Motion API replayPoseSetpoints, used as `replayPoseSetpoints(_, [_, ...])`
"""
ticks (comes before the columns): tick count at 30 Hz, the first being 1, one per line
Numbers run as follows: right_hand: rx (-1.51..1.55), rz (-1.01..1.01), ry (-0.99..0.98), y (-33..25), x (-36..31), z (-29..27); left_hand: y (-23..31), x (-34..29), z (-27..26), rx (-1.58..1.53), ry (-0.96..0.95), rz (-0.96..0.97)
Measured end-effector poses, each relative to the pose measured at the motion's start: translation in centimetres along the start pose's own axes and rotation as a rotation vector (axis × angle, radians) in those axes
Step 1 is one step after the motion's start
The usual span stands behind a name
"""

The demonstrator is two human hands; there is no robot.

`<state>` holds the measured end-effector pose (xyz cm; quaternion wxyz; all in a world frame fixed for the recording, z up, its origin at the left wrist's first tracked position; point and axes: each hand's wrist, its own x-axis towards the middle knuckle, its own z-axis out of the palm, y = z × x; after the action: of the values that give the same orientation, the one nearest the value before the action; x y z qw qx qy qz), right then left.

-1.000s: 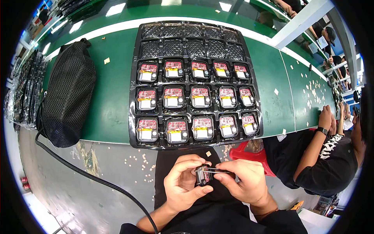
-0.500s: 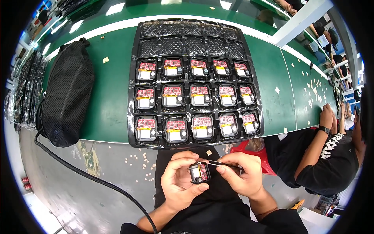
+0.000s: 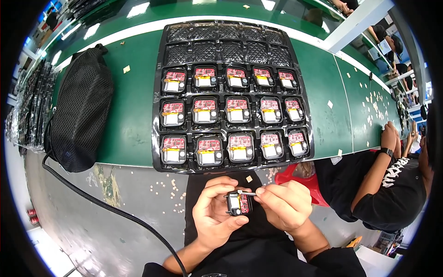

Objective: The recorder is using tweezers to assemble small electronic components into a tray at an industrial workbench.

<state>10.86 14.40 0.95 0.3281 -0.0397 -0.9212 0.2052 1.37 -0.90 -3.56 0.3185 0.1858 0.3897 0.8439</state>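
My left hand [image 3: 210, 213] grips a small black watch-like device housing [image 3: 229, 208] between thumb and fingers, its inside facing up. A red circuit board, a pale rectangular part and a strip of yellow tape show in it. My right hand [image 3: 287, 205] is closed on slim metal tweezers [image 3: 249, 193], whose tip reaches the upper edge of the housing. Whether the tip pinches anything is too small to tell. Beyond my hands, a black plastic tray [image 3: 230, 51] holds several similar housings in its three nearer rows; the two far rows have bare pockets.
The tray lies on a green workbench [image 3: 129, 106]. On the left stands a black mesh bag [image 3: 80, 111], with a thick black cord [image 3: 110, 204] running toward my left forearm. A co-worker [image 3: 392, 194] sits at the right near a red stool [image 3: 295, 177]. Small pale scraps dot bench and floor.
My right hand has turned, and its fingers now cover more of the tweezers. The tweezer tip has shifted onto the housing's top edge. My left hand still grips the housing, slightly tilted differently.
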Motion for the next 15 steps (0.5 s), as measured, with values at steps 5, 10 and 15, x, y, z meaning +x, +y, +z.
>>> replayPoseSetpoints(5, [0.25,0.182,-0.019,-0.05,0.51,-0.17,0.13,0.01,0.03,-0.019,-0.019,0.014])
replayPoseSetpoints(10, [0.31,0.217,-0.057,0.22,0.58,-0.31,0.24,-0.17,0.06,0.025,-0.041,0.035])
replayPoseSetpoints(15, [0.169,0.165,-0.052,-0.48,0.57,-0.39,0.45,-0.26,0.01,0.056,-0.032,0.031])
